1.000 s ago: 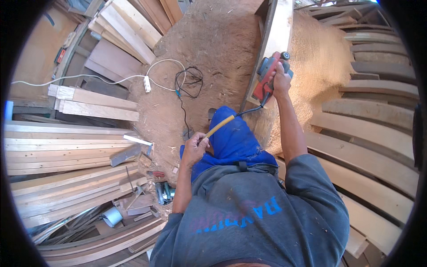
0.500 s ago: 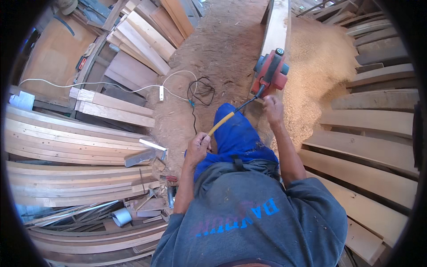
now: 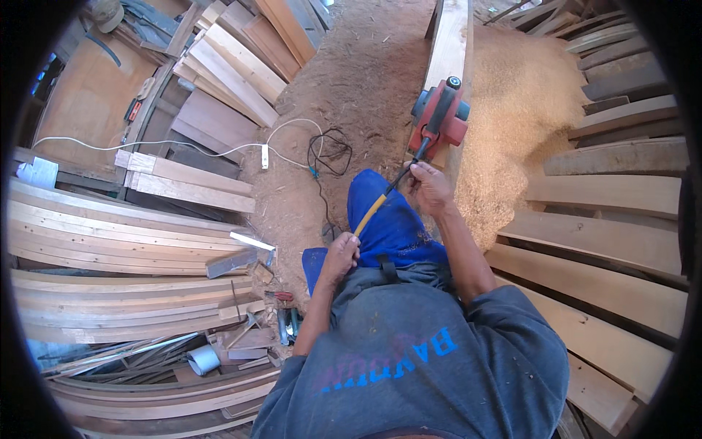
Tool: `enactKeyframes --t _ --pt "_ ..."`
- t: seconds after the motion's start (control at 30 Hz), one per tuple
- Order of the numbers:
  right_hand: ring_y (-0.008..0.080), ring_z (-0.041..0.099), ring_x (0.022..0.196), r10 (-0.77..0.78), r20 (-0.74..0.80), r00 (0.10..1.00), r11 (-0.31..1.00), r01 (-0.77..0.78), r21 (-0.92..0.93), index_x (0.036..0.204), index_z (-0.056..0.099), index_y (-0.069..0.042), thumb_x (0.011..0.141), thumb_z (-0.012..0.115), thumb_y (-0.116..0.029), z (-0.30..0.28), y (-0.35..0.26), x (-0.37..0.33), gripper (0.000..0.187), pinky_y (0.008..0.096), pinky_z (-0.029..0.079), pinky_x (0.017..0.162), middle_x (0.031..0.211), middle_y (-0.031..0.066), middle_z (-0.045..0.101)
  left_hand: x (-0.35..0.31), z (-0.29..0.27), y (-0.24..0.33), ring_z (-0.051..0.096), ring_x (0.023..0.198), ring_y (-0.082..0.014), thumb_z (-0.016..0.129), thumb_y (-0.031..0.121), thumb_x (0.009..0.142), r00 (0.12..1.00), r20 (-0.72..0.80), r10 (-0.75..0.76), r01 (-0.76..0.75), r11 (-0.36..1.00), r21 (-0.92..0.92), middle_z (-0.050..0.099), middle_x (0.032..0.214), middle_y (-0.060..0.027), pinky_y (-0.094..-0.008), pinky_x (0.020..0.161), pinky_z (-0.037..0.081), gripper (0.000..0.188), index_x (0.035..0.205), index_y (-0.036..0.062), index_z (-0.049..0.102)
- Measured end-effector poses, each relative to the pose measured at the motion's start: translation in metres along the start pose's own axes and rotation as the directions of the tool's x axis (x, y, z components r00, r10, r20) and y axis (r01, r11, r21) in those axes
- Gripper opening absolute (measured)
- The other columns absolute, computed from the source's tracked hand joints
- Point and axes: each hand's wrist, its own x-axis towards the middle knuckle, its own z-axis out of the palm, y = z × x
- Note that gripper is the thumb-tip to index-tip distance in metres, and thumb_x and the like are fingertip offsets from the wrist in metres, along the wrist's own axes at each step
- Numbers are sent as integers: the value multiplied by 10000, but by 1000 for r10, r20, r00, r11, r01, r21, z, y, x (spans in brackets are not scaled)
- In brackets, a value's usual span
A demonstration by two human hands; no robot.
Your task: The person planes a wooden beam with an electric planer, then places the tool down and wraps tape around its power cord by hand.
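"Since a second ago we see the right hand (image 3: 430, 188) gone from the red power tool (image 3: 441, 117) and come nearer, to its dark cord (image 3: 398, 178). The left hand (image 3: 342, 254) has drawn a little nearer to the body too."

"And where do we find the tool now?"

"Far from us and right of centre, resting on the near part of a long pale beam (image 3: 451, 44), its handle facing up. The cord leaves its near end and runs toward us and to the left, into a yellow sleeve (image 3: 371, 214) over the blue trousers (image 3: 398, 227)."

"What do we make of the fingers?"

"On the left they are curled closed around the near end of the yellow sleeve. On the right they are bent, with the tips at the cord just behind the tool; we cannot tell whether they are closed on it."

"What else do we have around?"

"Wood shavings (image 3: 504, 146) lie right of the beam, with boards (image 3: 607, 241) farther right. To the left we see a white cable (image 3: 197, 150), and a black cord (image 3: 335, 150) loosely coiled on the ground."
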Motion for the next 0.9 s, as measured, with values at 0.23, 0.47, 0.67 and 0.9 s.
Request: enactKeyframes --t 0.23,0.47,0.67,0.9 --pt "107 589 720 10 44 999 1000 -9 -9 1067 642 -50 991 575 -170 3 7 -2 157 263 496 654 863 13 644 -9 15 -4 634 902 -274 602 213 940 960 -30 278 -229 843 486 643 952 -159 -381 828 502 258 1115 24 609" --pt "105 606 821 198 174 965 968 -164 -190 1098 658 -64 999 566 -252 31 17 -35 231 275 487 759 939 22 663 -12 7 27 559 1201 -302 648 196 908 932 161 323 -360 797 484 569 1273 -201 -368 1018 433 510 1351 -14 508" --pt "113 610 839 225 183 957 953 -177 -247 1091 655 -51 1000 566 -270 15 42 -24 253 271 493 784 1048 60 689 -50 8 166 357 1411 -332 566 439 934 616 393 683 -681 712 -170 388 1481 -237 -427 1186 198 753 1448 -75 370" --pt "64 589 785 241 93 966 912 -192 -363 1114 643 -39 994 574 -306 46 40 -28 300 231 501 744 1030 48 690 -169 50 281 429 1361 -341 530 393 972 -69 233 970 -835 72 -545 478 1438 -120 -464 1149 221 580 1439 63 430"
